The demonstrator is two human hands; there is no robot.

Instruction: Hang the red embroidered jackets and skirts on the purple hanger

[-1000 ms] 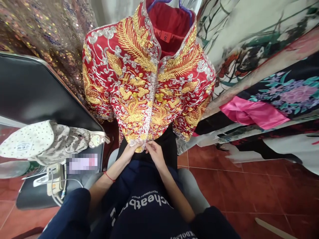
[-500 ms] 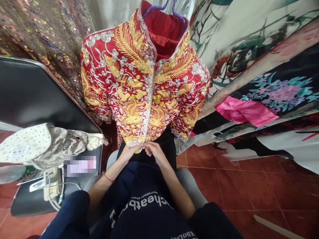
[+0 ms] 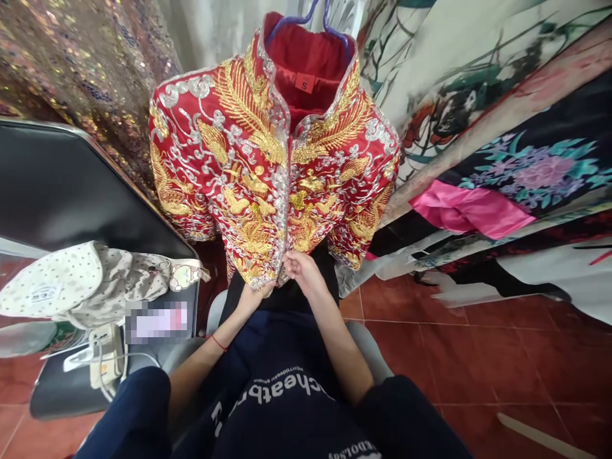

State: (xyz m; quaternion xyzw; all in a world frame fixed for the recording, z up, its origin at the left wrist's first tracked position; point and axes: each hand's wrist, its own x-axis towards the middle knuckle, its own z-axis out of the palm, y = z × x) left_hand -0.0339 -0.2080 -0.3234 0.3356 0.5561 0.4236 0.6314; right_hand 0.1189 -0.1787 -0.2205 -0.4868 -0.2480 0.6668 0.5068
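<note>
A red jacket (image 3: 205, 166), thickly embroidered in gold and silver, hangs upright in front of me on a purple hanger (image 3: 292, 20). My left hand (image 3: 255, 298) is closed on its lower front corner, at the silver-edged hem. Higher up the centre front, my right hand (image 3: 303, 269) pinches at the line of the front zipper (image 3: 287, 191), fingers curled. The tiny part between those fingertips is hidden. Inside the collar shows a red size label (image 3: 305, 83) marked S.
On the left, a black chair (image 3: 62, 185) holds a spotted fabric hat (image 3: 52, 277), a power strip (image 3: 106, 357) with cables and a blurred pink item (image 3: 155, 323). A sequinned garment (image 3: 95, 57) hangs behind it. Floral garments (image 3: 535, 169) hang at right above red floor tiles (image 3: 459, 363).
My right hand has moved up along the jacket's front, away from my left hand, which stays at the hem. The jacket's collar sits slightly lower and further left in view.
</note>
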